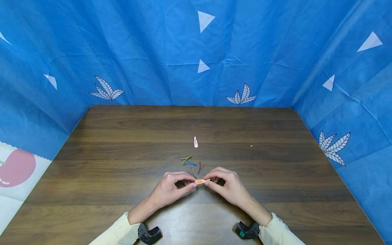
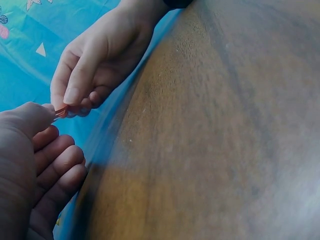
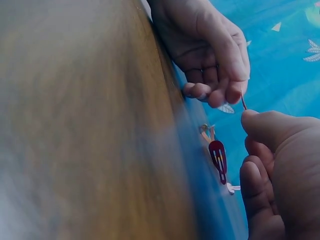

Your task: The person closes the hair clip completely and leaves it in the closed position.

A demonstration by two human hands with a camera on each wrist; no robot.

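An orange snap hair clip [image 1: 200, 181] is held up between the two hands, low in the middle of the head view. My left hand [image 1: 170, 188] pinches its left end between thumb and forefinger. At the other end, the thumb and forefinger of my right hand [image 1: 229, 185] pinch the clip. Fingers cover much of it in both wrist views. Just beyond the hands lie a blue clip [image 1: 190, 164], a yellow one [image 1: 186, 158] and a red one [image 1: 200, 167]. The right wrist view shows a dark red clip [image 3: 218, 161] past the right fingers.
A pale pink hair clip [image 1: 196, 142] lies farther back on the brown wooden table [image 1: 122, 146]. Toward the right is a tiny yellow bit [image 1: 251, 146]. Blue patterned curtains [image 1: 171, 51] hang around the table's back and sides.
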